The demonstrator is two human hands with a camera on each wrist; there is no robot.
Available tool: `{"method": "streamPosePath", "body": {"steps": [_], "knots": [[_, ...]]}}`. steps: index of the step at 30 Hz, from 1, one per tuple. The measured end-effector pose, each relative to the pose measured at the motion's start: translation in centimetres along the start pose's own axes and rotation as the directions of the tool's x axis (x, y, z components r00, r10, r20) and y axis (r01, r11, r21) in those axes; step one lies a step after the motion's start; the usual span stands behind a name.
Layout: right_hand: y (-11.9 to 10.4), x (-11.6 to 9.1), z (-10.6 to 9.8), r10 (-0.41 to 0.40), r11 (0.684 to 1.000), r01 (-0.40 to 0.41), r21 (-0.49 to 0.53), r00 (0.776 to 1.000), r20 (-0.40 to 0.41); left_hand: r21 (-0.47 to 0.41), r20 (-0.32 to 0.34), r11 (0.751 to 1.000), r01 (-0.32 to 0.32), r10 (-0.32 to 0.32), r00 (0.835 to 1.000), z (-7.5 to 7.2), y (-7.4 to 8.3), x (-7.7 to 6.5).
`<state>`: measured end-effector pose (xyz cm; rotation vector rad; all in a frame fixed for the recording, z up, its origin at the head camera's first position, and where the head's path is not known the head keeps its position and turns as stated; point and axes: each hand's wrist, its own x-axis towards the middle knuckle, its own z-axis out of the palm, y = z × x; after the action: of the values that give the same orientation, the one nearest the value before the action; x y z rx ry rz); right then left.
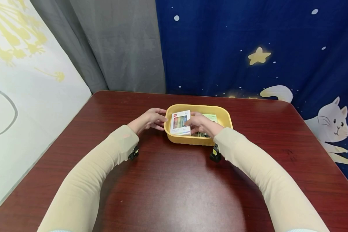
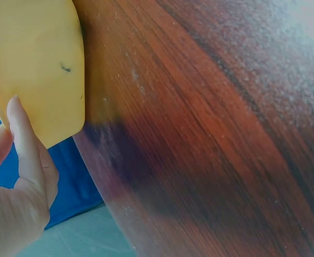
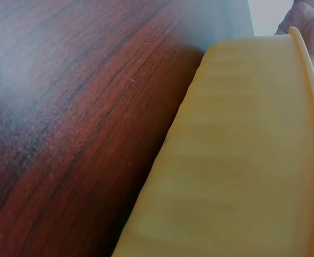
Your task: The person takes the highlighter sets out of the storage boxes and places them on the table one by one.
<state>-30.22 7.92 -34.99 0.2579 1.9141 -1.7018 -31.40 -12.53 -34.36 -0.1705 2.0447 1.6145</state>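
Observation:
A yellow plastic basket [image 1: 195, 140] stands on the table. My left hand [image 1: 150, 120] is at its left end, the thumb over the rim and other fingers against the outside wall; the left wrist view shows this hand [image 2: 25, 171] pinching the basket's end [image 2: 44, 69]. Inside the basket, my right hand [image 1: 201, 124] grips the right edge of a white box [image 1: 180, 131] with a row of coloured sticks on its front, thumb on that face. The box leans in the basket's left half. The right wrist view shows only the basket's long outer wall [image 3: 237, 150], hiding the right hand.
A light green packet [image 1: 211, 117] lies in the basket's right half, partly behind the right hand. The dark red wooden table [image 1: 174, 190] reaches to a grey curtain [image 1: 127, 48] and a blue star-patterned curtain [image 1: 214, 48]. A white patterned panel [image 1: 26, 106] borders it on the left.

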Motion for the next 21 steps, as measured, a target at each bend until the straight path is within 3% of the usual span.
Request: {"method": "streamPosePath", "body": {"steps": [21], "knots": [[-1.4,-1.7,-1.6,-0.089,0.977,0.087,0.196,0.996,0.001,-0.031,0.005,0.999,-0.007,0.007,1.0,-0.1,0.0,0.0]]}}
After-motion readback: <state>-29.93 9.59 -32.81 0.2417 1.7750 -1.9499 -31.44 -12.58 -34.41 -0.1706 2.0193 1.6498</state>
